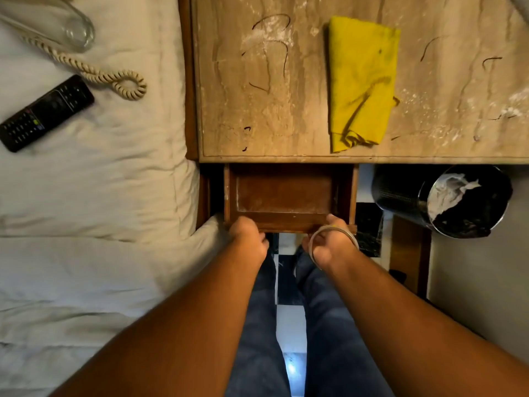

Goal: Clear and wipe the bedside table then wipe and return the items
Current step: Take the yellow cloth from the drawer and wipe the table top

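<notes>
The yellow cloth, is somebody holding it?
No, the yellow cloth lies alone on the table; both hands are at the drawer.

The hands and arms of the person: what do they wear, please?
Both forearms are bare, with no sleeves or gloves in view. The left hand wears nothing. A thin, pale, round bangle circles the wrist of the right hand. No rings or watch show.

The dusty beige stone-topped bedside table (286, 110) carries a folded yellow cloth (362, 81); the white bed (100, 181) holds a black remote control (45, 113), a clear glass (65, 27) and a coiled cream phone cord (94, 73).
</notes>
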